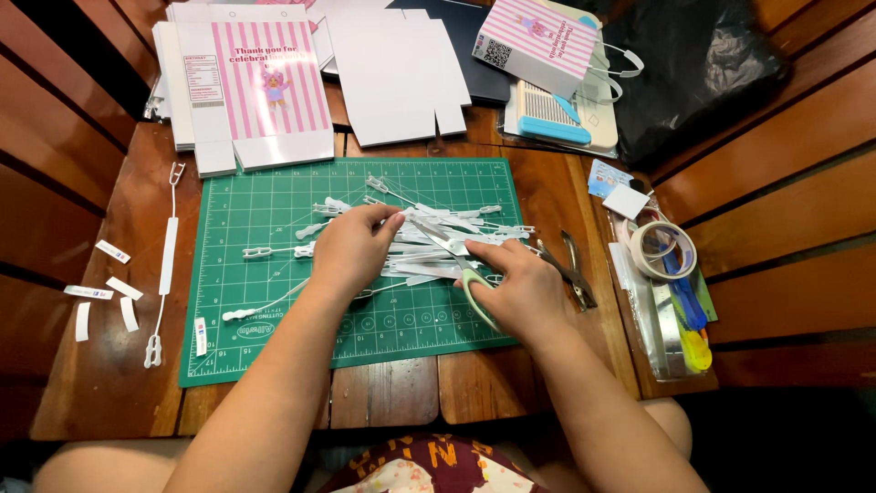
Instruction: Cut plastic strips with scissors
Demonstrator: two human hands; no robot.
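Observation:
My left hand (351, 251) rests on a heap of white plastic handle strips (429, 246) in the middle of a green cutting mat (274, 201), fingertips pinching one strip. My right hand (525, 288) grips green-handled scissors (456, 265), whose blades point up-left into the heap, close to my left fingertips. More white strips lie spread over the mat to the left of the heap.
Flat pink-striped box blanks (260, 87) and white card (392, 73) lie at the back. A folded pink box (538, 41) sits on a blue-and-white tool. A tape roll (662, 251), pliers (570, 269), a long white handle (167, 265) and paper scraps (109, 292) flank the mat.

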